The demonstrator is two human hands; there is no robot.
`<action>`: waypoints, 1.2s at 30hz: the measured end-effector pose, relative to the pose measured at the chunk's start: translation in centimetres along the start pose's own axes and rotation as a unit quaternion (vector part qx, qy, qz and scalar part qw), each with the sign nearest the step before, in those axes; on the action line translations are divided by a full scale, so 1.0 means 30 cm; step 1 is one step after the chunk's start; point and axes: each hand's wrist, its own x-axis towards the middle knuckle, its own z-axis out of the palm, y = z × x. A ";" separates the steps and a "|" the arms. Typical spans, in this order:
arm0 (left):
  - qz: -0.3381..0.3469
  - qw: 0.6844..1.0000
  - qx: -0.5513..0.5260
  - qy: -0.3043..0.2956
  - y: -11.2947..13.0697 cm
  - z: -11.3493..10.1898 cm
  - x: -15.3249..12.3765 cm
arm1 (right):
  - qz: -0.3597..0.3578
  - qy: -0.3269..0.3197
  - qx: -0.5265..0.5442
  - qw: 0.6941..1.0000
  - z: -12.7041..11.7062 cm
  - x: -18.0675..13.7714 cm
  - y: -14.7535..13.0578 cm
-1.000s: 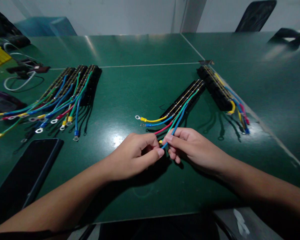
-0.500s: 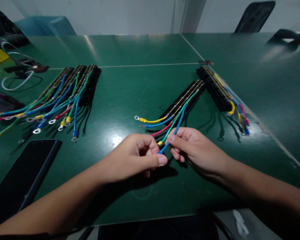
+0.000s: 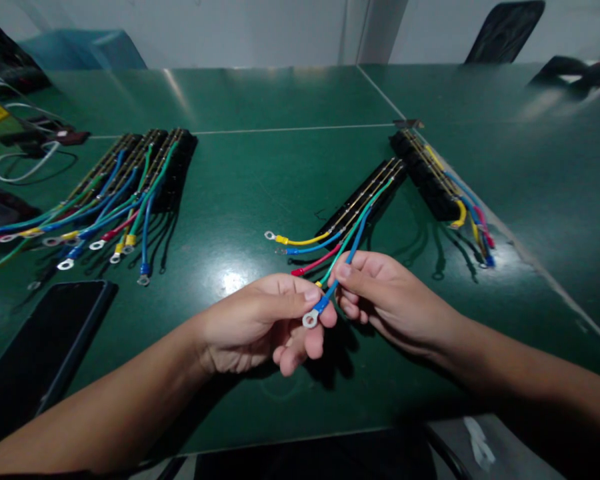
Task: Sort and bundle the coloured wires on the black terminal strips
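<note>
The right hand (image 3: pixel 387 297) is closed in a pinch, with the thumb and forefinger clamped on a blue wire (image 3: pixel 353 247) just short of its end and the other fingers curled under. The left hand (image 3: pixel 257 323) is half curled with the thumb laid forward. The wire's ring terminal (image 3: pixel 310 319) rests against its forefinger just below the thumb tip, but whether that hand actually grips it I cannot tell. The two hands are almost touching, raised a little above the green worktop (image 3: pixel 260 100). From the right hand's pinch the blue wire runs away to a black terminal strip (image 3: pixel 367 193) lying just beyond the hands. A green wire (image 3: pixel 363 215) runs alongside it. A red wire (image 3: pixel 315 264), a second blue one and a yellow wire (image 3: pixel 303 241) fan out loose beyond the left hand's knuckles. Further off past the right hand lies a second strip (image 3: pixel 423 177) with its own coloured leads. Well out beyond the left hand sits a row of wired strips (image 3: pixel 153 163), and a dark phone (image 3: pixel 45 340) lies beside the left forearm.
</note>
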 end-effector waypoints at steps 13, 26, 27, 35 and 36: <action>0.004 1.000 -0.013 -0.020 -0.012 0.005 0.002 | -0.013 -0.012 0.052 0.998 0.002 0.006 0.005; -0.007 1.000 -0.015 -0.027 -0.010 -0.009 0.004 | 0.013 -0.034 0.088 0.995 -0.005 0.010 0.014; -0.006 0.999 -0.017 -0.028 -0.009 -0.007 0.004 | 0.013 -0.035 0.086 0.996 -0.005 0.010 0.013; 0.015 0.998 -0.045 -0.036 -0.012 0.004 0.003 | 0.004 -0.031 0.075 0.997 0.002 0.010 0.008; 0.020 0.998 -0.049 -0.036 -0.012 0.006 0.002 | 0.003 -0.030 0.072 0.997 0.002 0.009 0.007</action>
